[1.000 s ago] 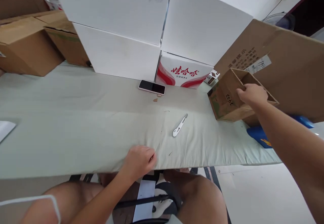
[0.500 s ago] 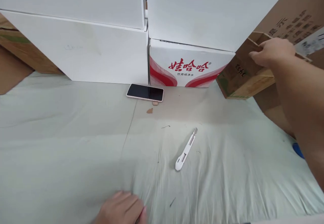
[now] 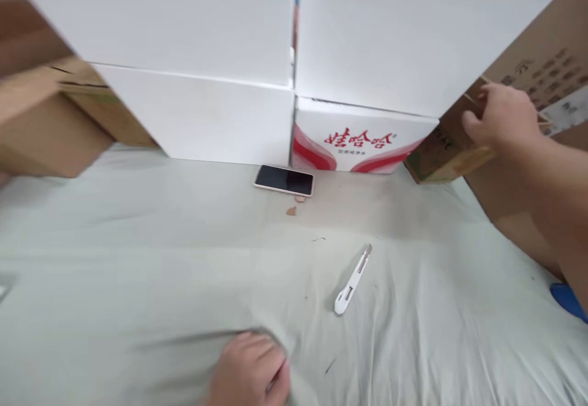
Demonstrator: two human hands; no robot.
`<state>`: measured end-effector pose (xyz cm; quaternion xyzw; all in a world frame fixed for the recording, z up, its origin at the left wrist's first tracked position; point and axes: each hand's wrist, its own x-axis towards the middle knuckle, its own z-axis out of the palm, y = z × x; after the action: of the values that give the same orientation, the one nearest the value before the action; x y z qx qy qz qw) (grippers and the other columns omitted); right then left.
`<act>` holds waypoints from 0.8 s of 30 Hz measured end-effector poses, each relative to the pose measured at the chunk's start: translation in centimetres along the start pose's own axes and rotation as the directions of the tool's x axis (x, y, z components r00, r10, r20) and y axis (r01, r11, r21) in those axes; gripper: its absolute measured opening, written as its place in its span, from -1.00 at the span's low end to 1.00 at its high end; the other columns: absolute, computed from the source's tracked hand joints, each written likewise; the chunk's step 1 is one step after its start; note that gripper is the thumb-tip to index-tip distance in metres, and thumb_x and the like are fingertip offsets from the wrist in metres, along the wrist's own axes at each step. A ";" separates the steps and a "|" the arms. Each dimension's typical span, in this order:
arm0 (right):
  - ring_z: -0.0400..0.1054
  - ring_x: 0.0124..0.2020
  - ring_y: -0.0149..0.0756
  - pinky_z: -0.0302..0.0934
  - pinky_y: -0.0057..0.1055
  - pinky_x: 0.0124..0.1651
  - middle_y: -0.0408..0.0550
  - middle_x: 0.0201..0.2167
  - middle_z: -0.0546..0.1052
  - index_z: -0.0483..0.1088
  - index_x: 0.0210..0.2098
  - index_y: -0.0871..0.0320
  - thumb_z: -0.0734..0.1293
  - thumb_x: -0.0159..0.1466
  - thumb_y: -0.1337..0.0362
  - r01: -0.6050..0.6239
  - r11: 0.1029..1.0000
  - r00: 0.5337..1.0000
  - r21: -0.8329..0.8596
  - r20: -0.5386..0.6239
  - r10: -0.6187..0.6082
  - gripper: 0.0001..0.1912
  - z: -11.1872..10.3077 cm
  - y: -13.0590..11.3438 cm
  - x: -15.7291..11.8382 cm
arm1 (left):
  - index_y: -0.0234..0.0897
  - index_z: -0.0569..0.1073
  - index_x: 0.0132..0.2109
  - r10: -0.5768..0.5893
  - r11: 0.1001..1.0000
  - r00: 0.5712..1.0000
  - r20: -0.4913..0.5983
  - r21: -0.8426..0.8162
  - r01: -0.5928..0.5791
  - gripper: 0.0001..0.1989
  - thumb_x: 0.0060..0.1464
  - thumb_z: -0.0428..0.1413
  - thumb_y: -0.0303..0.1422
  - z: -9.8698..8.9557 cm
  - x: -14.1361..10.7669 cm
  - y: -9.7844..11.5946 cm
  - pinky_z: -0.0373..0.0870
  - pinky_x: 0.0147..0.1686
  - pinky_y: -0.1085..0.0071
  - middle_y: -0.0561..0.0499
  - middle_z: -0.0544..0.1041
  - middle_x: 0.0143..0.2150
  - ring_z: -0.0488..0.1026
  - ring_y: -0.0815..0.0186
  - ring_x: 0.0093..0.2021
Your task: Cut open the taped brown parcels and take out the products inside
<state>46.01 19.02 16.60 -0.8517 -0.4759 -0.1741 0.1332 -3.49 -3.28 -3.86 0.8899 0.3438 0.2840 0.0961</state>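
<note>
My left hand (image 3: 250,369) is curled into a fist on the pale green cloth (image 3: 184,271), which creases around it. A dark gap shows between thumb and fingers; what lies inside, if anything, is hidden. Over at the right, my right hand (image 3: 505,115) grips the upper edge of a small brown cardboard box (image 3: 452,158), thumb on the near side, with the fingertips partly hidden. This box stands beside the white carton with red lettering (image 3: 362,139). Between the two hands, a white utility knife (image 3: 353,280) lies on the cloth.
A phone (image 3: 285,180) lies face up against the white boxes (image 3: 206,118) stacked at the back. Near it are small brown scraps (image 3: 291,211). Brown cardboard boxes (image 3: 50,124) stand at left, a large printed carton (image 3: 551,75) at right. Something blue (image 3: 569,300) shows at the right edge.
The view has shifted, so most things sit further right and slightly lower. More brown boxes show at left. My left fist now bunches the cloth more; my right hand remains at the small box.
</note>
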 end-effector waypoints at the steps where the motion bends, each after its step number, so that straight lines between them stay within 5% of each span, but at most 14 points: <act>1: 0.21 0.43 -0.04 0.15 -0.09 0.17 0.38 0.33 0.40 0.30 0.33 0.45 0.27 0.44 0.20 0.064 0.997 0.998 -0.034 -0.024 -0.065 -0.42 -1.0 0.1 -1.6 | -0.23 0.17 -0.54 -0.027 0.999 1.000 0.004 -0.031 0.027 -0.71 0.12 -0.05 -0.54 -0.1 -0.1 0.2 0.06 -0.49 0.33 0.11 0.31 -0.64 0.26 0.38 -0.60; 4: 0.32 0.36 0.10 0.19 0.00 0.17 0.57 0.25 0.42 0.37 0.28 0.36 0.26 0.31 0.35 0.150 0.986 0.989 -0.070 0.025 -0.149 -0.44 -3.4 1.5 -5.9 | -0.25 0.12 -0.57 -0.120 0.982 0.987 0.108 -0.130 0.134 -0.71 0.04 0.01 -0.48 -0.8 -0.7 1.0 -0.04 -0.52 0.32 0.10 0.28 -0.68 0.18 0.39 -0.63; 7: 0.45 0.19 0.25 0.23 0.12 0.13 0.52 0.09 0.53 0.49 -0.15 0.03 0.25 0.15 0.27 0.338 0.939 0.926 -0.061 0.198 -0.321 -0.70 -5.4 2.2 -8.4 | -0.27 0.15 -0.60 -0.190 0.940 0.924 0.331 -0.210 0.268 -0.68 0.00 0.11 -0.43 -2.8 -1.4 2.1 -0.10 -0.55 0.34 0.10 0.32 -0.68 0.13 0.40 -0.63; 10: 0.47 0.14 0.28 0.27 0.17 0.14 0.41 0.04 0.55 0.37 -0.28 -0.10 0.23 0.09 0.17 0.505 0.862 0.847 -0.035 0.213 -0.488 -0.81 -6.9 -2.4 -11.3 | -0.25 0.32 -0.59 -0.184 0.922 0.859 0.478 -0.220 0.320 -0.73 0.03 0.13 -0.37 -6.2 -2.2 2.8 -0.04 -0.55 0.34 0.05 0.43 -0.61 0.22 0.34 -0.61; 12: 0.48 0.10 0.29 0.31 0.17 0.10 0.40 0.02 0.56 0.39 -0.24 -0.08 0.21 0.14 0.13 0.615 0.788 0.761 -0.023 0.281 -0.585 -0.79 -7.2 -8.7 -14.8 | -0.25 0.45 -0.54 -0.145 0.924 0.827 0.544 -0.225 0.310 -0.76 0.07 0.10 -0.35 -8.4 -2.8 2.7 0.04 -0.56 0.33 -0.01 0.50 -0.56 0.32 0.28 -0.58; 15: 0.44 0.17 0.24 0.33 0.12 0.14 0.34 0.10 0.54 0.47 -0.07 0.02 0.18 0.25 0.17 0.779 0.624 0.567 0.052 0.367 -0.738 -0.66 -6.8 -20.9 -20.9 | -0.28 0.60 -0.38 -0.082 0.918 0.769 0.633 -0.252 0.305 -0.75 0.13 0.05 -0.35 -10.9 -3.7 2.0 0.20 -0.55 0.31 -0.11 0.60 -0.44 0.47 0.17 -0.50; 17: 0.43 0.19 0.16 0.32 0.06 0.21 0.24 0.14 0.54 0.49 0.03 0.06 0.17 0.28 0.22 0.829 0.553 0.486 0.080 0.384 -0.785 -0.60 -6.0 -29.1 -24.3 | -0.30 0.65 -0.23 -0.078 0.903 0.726 0.683 -0.260 0.341 -0.71 0.16 0.02 -0.35 -11.7 -3.9 1.4 0.30 -0.52 0.29 -0.16 0.64 -0.37 0.54 0.11 -0.43; 20: 0.34 0.28 0.14 0.28 0.09 0.28 0.18 0.26 0.46 0.43 0.20 0.11 0.15 0.33 0.22 0.871 0.483 0.419 0.092 0.372 -0.828 -0.50 -4.8 -40.0 -27.7 | -0.35 0.64 -0.01 -0.104 0.888 0.671 0.734 -0.235 0.394 -0.64 0.20 0.03 -0.34 -11.5 -3.7 0.5 0.44 -0.40 0.21 -0.24 0.68 -0.23 0.63 0.01 -0.29; 24: 0.28 0.33 0.10 0.31 0.07 0.26 0.19 0.36 0.33 0.27 0.38 0.07 0.14 0.37 0.21 0.891 0.439 0.388 0.115 0.309 -0.868 -0.41 -4.5 -51.3 -30.7 | -0.39 0.59 0.12 -0.094 0.876 0.630 0.771 -0.236 0.421 -0.58 0.20 0.10 -0.30 -9.6 -3.5 0.1 0.56 -0.19 0.02 -0.37 0.66 0.00 0.64 -0.16 -0.05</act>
<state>-13.61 20.05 10.79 -0.4906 -0.8620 -0.0924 -0.0883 -10.98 -5.94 2.51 0.8283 0.3367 -0.0548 0.4445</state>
